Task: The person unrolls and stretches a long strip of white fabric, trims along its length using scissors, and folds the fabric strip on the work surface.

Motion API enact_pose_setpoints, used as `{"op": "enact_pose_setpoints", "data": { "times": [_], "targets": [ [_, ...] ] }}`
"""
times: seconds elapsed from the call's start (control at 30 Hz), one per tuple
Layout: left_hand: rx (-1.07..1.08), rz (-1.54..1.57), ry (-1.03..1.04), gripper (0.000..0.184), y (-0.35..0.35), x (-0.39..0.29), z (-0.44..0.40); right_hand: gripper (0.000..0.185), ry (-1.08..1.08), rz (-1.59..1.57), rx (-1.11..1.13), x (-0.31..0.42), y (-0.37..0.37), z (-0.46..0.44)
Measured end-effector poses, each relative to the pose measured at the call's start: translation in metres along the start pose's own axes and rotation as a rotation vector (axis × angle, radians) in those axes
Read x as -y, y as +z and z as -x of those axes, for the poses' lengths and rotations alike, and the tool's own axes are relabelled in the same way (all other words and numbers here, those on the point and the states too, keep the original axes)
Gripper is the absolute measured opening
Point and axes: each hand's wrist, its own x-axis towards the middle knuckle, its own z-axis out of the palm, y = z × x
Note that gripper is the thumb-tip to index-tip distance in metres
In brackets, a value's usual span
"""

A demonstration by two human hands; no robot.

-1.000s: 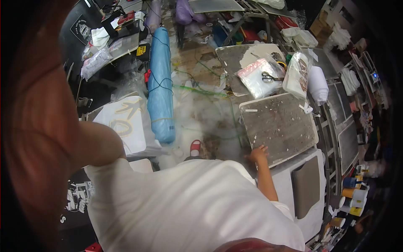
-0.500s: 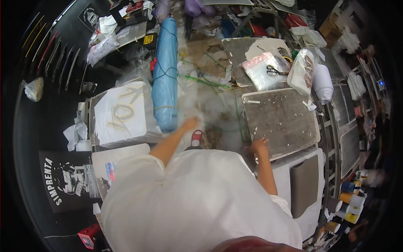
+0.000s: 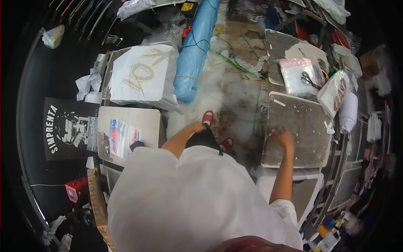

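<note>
My left hand (image 3: 195, 127) hangs in front of my body above the walkway, near my red sandal (image 3: 208, 117). Its fingers are blurred and turned away, and I see no object in it. Over the worn grey board (image 3: 294, 119) on the right is my right hand (image 3: 284, 137), its fingers apart and holding nothing. Whether it touches the board I cannot tell. Beyond that board lie a pair of black-handled scissors (image 3: 310, 80) on clear plastic bags (image 3: 294, 71). A white printed plastic bag (image 3: 333, 94) and a white roll (image 3: 348, 112) are beside them.
A long blue wrapped roll (image 3: 191, 67) leans along the left side of the walkway. Left of it, a white printed cloth (image 3: 142, 73) covers a board. Nearer, a pale board (image 3: 149, 119) carries printed plastic packets (image 3: 120, 138). Green straps (image 3: 235, 63) lie on the floor.
The view has shifted forward, with the boards now lower and the second red sandal in sight. My right hand has moved from the grey board's near left corner to over its surface.
</note>
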Motion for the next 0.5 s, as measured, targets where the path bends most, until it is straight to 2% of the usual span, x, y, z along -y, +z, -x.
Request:
{"op": "enact_pose_setpoints", "data": {
  "times": [0.03, 0.07, 0.1, 0.13, 0.17, 0.23, 0.33, 0.37, 0.43, 0.47, 0.5],
  "targets": [
    [-0.083, -0.037, 0.124, 0.036, 0.036, 0.009, -0.007, 0.081, 0.024, -0.023, -0.028, -0.001, -0.003, -0.022],
    [0.022, -0.070, 0.129, 0.037, 0.061, 0.004, -0.010, 0.081, 0.053, -0.048, -0.048, -0.005, -0.002, -0.041],
    [-0.004, -0.017, -0.005, 0.041, 0.076, -0.016, 0.005, 0.079, 0.066, 0.024, -0.210, -0.001, 0.003, -0.055],
    [0.058, 0.130, -0.145, 0.048, 0.068, -0.042, 0.026, 0.078, 0.075, 0.098, -0.375, 0.002, 0.009, -0.068],
    [0.039, 0.297, -0.284, 0.065, 0.060, -0.060, 0.041, 0.078, 0.064, 0.100, -0.356, 0.000, 0.022, -0.082],
    [0.081, 0.472, -0.258, 0.079, 0.076, -0.052, 0.039, 0.072, 0.058, 0.352, -0.792, -0.003, 0.057, -0.105],
    [0.206, 0.549, -0.331, 0.079, 0.091, -0.040, 0.041, 0.063, -0.007, 0.241, -0.815, 0.003, 0.054, -0.107],
    [0.189, 0.488, -0.302, 0.077, 0.113, -0.027, 0.034, 0.061, -0.019, 0.201, -0.831, 0.002, 0.056, -0.109],
    [0.279, 0.491, -0.405, 0.071, 0.156, -0.009, 0.012, 0.058, -0.076, 0.181, -0.851, -0.002, 0.058, -0.111],
    [0.184, 0.583, -0.380, 0.076, 0.195, 0.006, -0.001, 0.058, -0.066, 0.198, -0.812, -0.001, 0.058, -0.113],
    [0.208, 0.603, -0.436, 0.084, 0.191, -0.001, -0.004, 0.058, -0.102, 0.176, -0.818, 0.000, 0.057, -0.116]
  ]
}}
